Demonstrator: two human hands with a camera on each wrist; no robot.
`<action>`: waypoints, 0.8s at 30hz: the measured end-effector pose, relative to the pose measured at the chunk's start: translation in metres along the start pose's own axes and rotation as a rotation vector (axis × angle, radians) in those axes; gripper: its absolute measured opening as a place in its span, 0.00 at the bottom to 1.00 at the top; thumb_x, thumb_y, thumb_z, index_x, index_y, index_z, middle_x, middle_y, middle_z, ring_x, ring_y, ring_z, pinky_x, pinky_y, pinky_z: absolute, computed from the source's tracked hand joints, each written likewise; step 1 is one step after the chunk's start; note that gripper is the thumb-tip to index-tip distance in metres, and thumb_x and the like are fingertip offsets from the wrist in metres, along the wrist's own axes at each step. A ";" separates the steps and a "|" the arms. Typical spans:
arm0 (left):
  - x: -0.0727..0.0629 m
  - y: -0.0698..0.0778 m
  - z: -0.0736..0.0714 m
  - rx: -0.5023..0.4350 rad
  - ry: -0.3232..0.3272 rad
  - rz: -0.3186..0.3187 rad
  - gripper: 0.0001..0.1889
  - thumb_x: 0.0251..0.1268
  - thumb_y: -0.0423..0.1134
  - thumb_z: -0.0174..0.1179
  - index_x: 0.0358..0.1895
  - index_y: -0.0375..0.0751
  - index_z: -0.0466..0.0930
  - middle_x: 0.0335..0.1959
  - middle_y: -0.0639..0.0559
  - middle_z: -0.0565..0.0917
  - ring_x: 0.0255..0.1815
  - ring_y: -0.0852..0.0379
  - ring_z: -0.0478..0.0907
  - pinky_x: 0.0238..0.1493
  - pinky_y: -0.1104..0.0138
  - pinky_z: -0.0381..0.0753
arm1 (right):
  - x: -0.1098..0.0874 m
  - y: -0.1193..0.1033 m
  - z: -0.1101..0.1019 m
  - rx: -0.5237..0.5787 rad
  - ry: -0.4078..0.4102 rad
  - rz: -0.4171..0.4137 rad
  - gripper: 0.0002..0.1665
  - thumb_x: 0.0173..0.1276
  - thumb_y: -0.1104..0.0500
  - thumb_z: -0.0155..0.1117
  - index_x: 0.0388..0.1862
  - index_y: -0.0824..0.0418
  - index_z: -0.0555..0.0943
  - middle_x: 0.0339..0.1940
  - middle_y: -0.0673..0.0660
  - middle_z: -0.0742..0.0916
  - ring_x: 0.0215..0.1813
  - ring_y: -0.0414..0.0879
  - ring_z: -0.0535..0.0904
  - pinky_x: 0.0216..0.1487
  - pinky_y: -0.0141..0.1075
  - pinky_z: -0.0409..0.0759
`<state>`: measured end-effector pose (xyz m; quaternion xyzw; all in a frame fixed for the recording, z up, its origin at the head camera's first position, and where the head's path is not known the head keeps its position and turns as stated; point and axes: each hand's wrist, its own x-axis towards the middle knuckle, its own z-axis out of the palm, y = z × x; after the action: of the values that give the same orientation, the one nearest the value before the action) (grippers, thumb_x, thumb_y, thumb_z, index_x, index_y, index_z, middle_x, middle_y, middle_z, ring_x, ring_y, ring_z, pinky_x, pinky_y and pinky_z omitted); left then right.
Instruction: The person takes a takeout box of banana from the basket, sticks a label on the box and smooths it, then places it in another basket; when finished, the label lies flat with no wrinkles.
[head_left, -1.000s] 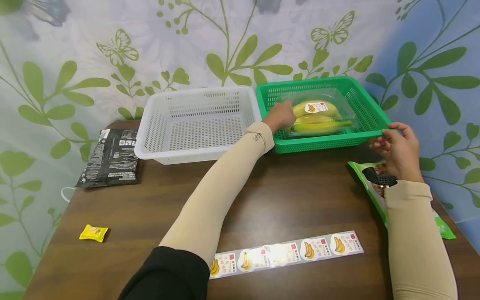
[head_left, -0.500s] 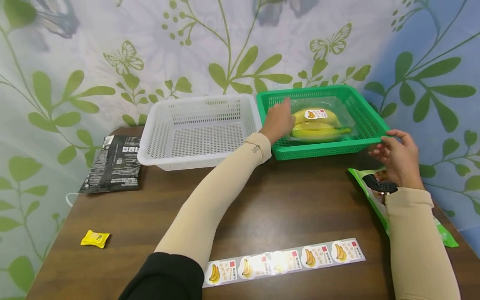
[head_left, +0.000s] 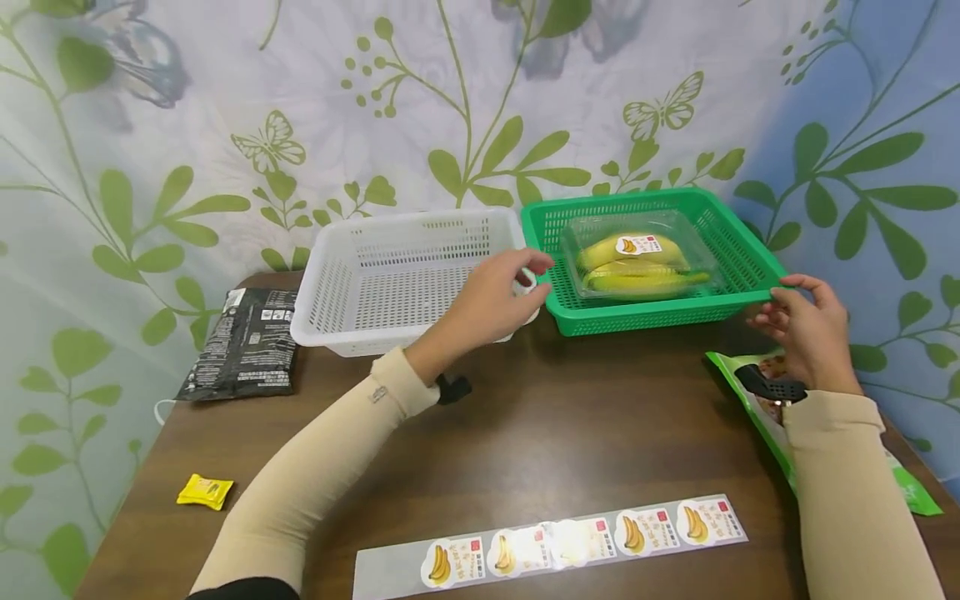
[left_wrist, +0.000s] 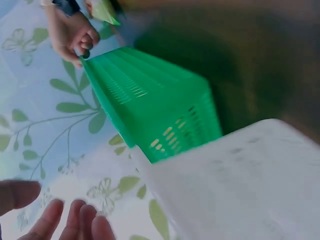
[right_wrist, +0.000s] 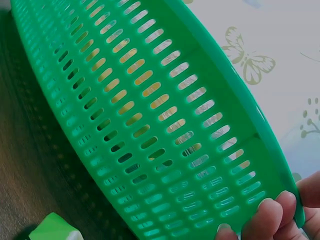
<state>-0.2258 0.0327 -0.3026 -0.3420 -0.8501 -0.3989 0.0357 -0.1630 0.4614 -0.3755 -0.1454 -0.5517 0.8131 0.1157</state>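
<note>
In the head view a green basket (head_left: 652,317) stands at the back right, holding a clear plastic box of bananas (head_left: 637,265) with a banana label on its lid. My right hand (head_left: 808,329) pinches the basket's front right corner at the rim; the right wrist view shows the fingertips (right_wrist: 267,217) against its slotted wall. My left hand (head_left: 491,296) is in the air in front of the white basket's right end, fingers loosely bent and holding nothing. In the left wrist view its fingers (left_wrist: 50,217) are spread apart from both baskets.
A white basket (head_left: 322,337) adjoins the green one on the left. A black packet (head_left: 251,346) lies beyond it, with a small yellow packet (head_left: 205,492) nearer. A strip of banana stickers (head_left: 551,546) lies in front. A green bag (head_left: 765,417) is under my right forearm.
My left hand has left the banana box and drawn back leftward and toward me, out of the green basket. My right hand keeps its grip on the corner. The head view has tilted up slightly.
</note>
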 end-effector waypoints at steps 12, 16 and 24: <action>-0.132 -0.045 -0.054 -0.015 0.172 -0.181 0.13 0.72 0.38 0.65 0.56 0.46 0.83 0.45 0.56 0.86 0.45 0.60 0.82 0.43 0.60 0.83 | -0.005 -0.009 -0.014 -0.120 0.126 -0.057 0.18 0.73 0.62 0.66 0.56 0.53 0.71 0.31 0.50 0.82 0.24 0.43 0.82 0.27 0.32 0.83; -0.162 -0.052 -0.065 0.084 0.235 -0.178 0.14 0.70 0.36 0.66 0.56 0.44 0.83 0.47 0.53 0.87 0.45 0.59 0.83 0.42 0.59 0.84 | -0.006 -0.012 -0.009 -0.293 0.253 -0.104 0.17 0.72 0.62 0.65 0.54 0.48 0.73 0.43 0.47 0.74 0.30 0.37 0.77 0.26 0.25 0.77; -0.192 -0.054 -0.087 0.211 0.251 -0.224 0.21 0.77 0.46 0.60 0.68 0.46 0.77 0.64 0.51 0.80 0.62 0.50 0.78 0.56 0.49 0.79 | -0.019 -0.024 0.023 -0.465 0.424 -0.246 0.21 0.74 0.62 0.59 0.63 0.46 0.74 0.59 0.42 0.73 0.55 0.34 0.68 0.48 0.25 0.67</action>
<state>-0.1301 -0.1590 -0.3425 -0.1873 -0.9088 -0.3486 0.1324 -0.1527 0.4436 -0.3426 -0.2662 -0.6995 0.5970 0.2888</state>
